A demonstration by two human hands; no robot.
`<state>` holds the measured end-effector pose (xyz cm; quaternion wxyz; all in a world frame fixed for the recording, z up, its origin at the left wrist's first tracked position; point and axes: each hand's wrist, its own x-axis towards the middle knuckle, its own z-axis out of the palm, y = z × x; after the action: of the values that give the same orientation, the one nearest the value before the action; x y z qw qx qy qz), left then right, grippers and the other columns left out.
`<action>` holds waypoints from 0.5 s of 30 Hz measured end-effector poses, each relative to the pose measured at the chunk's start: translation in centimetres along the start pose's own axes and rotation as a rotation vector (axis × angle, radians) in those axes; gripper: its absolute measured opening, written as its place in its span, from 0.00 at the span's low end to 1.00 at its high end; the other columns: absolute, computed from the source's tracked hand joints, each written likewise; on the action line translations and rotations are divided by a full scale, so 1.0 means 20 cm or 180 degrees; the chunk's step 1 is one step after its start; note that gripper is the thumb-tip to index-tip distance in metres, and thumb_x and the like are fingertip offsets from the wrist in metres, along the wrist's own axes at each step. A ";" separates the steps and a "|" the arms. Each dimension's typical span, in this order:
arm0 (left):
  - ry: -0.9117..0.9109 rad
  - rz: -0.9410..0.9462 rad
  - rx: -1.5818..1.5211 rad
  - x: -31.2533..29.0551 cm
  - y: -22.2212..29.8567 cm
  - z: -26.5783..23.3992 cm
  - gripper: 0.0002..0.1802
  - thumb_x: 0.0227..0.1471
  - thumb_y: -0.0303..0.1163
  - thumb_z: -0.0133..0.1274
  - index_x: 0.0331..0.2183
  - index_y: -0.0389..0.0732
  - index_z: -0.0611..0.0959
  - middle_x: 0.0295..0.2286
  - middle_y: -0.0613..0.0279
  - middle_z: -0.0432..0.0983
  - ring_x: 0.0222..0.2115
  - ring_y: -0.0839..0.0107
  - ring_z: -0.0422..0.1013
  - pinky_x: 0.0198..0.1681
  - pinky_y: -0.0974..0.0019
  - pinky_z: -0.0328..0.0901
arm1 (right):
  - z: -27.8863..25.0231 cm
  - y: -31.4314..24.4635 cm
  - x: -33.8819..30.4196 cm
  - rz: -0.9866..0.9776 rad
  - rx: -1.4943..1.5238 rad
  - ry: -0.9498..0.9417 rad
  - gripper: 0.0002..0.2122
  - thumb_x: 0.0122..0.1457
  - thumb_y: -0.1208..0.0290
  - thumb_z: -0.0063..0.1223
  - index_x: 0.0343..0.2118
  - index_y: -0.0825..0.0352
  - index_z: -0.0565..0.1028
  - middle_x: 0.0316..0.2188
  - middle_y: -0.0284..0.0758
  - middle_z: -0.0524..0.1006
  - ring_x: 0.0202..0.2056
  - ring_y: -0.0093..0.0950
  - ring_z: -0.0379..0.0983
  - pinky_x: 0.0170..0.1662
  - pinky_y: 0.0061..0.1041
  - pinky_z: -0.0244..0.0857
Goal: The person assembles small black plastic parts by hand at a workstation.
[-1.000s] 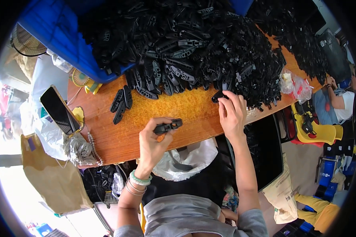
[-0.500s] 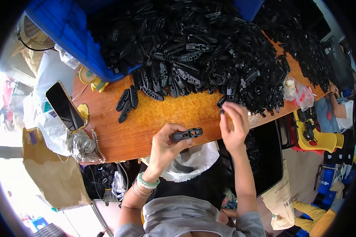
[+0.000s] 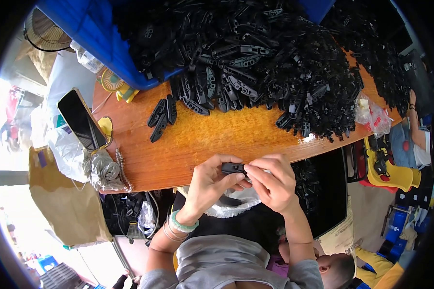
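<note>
A brown wooden counter with a yellowish, worn-looking patch (image 3: 144, 161) is spreading across the middle of the frame, its front edge curving toward the person. A broad heap of black plastic parts (image 3: 226, 48) is covering the counter's far side along the top, longer pieces lying at its left and smaller ones crowding at its right. A blue plastic bin (image 3: 89, 29) is leaning in at the upper left, its rim bordering the heap. A tan paper sack (image 3: 65, 202) is standing at the lower left, and a yellow plastic chair (image 3: 393, 168) is showing at the far right.

A black-screened smartphone (image 3: 82, 120) is resting tilted at the counter's left end. The person's left hand (image 3: 212, 185) and right hand (image 3: 274, 183) are meeting just below the frame's centre, in front of the counter's edge. A white plastic lining (image 3: 243, 202) is showing below and between them. Three long black plastic pieces (image 3: 160, 119) are lying side by side, left of the heap. A pale green bangle (image 3: 181, 226) is circling the left wrist.

One short, oblong black plastic piece (image 3: 232, 168) is sitting between the hands: the left is clamping it between thumb and fingers, while the right is pinching its right end, hiding that part.
</note>
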<state>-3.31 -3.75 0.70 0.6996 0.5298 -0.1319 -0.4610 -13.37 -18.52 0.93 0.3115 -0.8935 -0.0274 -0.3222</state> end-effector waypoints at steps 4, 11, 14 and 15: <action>0.0059 0.0219 0.0166 0.01 -0.02 0.02 0.15 0.51 0.21 0.56 0.42 0.30 0.72 0.32 0.55 0.77 0.34 0.71 0.77 0.35 0.72 0.71 | 0.01 0.05 -0.02 0.0041 0.0372 -0.0033 0.14 0.46 0.80 0.58 0.40 0.72 0.76 0.36 0.38 0.74 0.35 0.34 0.71 0.38 0.29 0.64; 0.0125 0.0753 0.0657 0.02 -0.07 0.03 0.09 0.50 0.19 0.54 0.37 0.31 0.76 0.31 0.57 0.78 0.32 0.73 0.76 0.36 0.73 0.71 | 0.04 0.01 -0.10 0.2435 0.2022 -0.0080 0.14 0.51 0.74 0.60 0.41 0.72 0.76 0.25 0.31 0.77 0.26 0.17 0.68 0.31 0.16 0.59; -0.0204 0.0314 0.0308 0.00 -0.04 0.00 0.09 0.51 0.19 0.54 0.37 0.30 0.78 0.32 0.54 0.79 0.31 0.73 0.77 0.36 0.73 0.71 | 0.00 0.01 -0.11 0.2348 0.1949 -0.0185 0.14 0.50 0.75 0.60 0.40 0.73 0.77 0.25 0.30 0.77 0.26 0.17 0.68 0.31 0.17 0.59; -0.0187 0.0318 0.0317 0.00 -0.03 -0.01 0.09 0.51 0.19 0.54 0.37 0.30 0.78 0.32 0.54 0.79 0.31 0.73 0.77 0.36 0.73 0.71 | -0.02 0.02 -0.13 0.2404 0.2055 -0.0271 0.13 0.50 0.76 0.60 0.40 0.73 0.77 0.28 0.31 0.78 0.27 0.16 0.69 0.31 0.16 0.60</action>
<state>-3.43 -3.62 -0.02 0.6903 0.5429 -0.2015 -0.4337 -15.55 -18.62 -0.52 0.6659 -0.7113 0.1871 -0.1252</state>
